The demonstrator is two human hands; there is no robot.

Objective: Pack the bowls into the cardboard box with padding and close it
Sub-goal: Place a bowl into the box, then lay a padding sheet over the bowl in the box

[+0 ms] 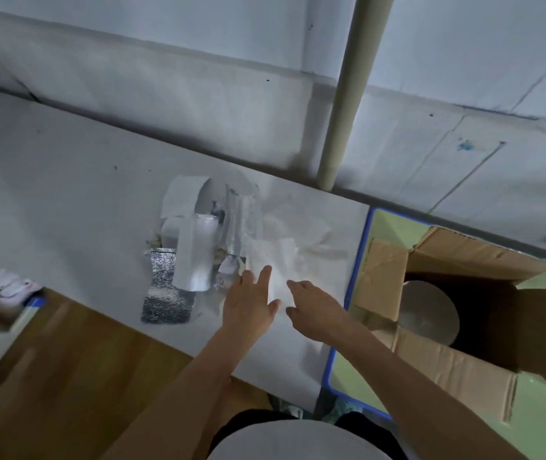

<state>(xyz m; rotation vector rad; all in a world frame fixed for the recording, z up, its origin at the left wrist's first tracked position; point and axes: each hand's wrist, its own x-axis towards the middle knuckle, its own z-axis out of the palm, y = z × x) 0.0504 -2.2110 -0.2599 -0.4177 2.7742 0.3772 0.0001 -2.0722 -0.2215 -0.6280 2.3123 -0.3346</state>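
An open cardboard box (381, 280) stands at the right on a green table, its flaps folded outward. Inside it a round pale bowl (429, 313) lies on its side against the left wall. On the white table (65, 180) lies a heap of white padding sheets (291, 227) and silver foil padding (165, 287). My left hand (248, 303) hovers over the near edge of the white sheets, fingers spread, holding nothing. My right hand (314, 307) is beside it, fingers apart over the same sheet, also holding nothing.
A beige pole (351, 91) rises behind the white table against the wall. The green table (381, 227) has a blue rim. A wooden floor (49, 376) lies below at the left, with a white-framed stand (2, 327) at the far left.
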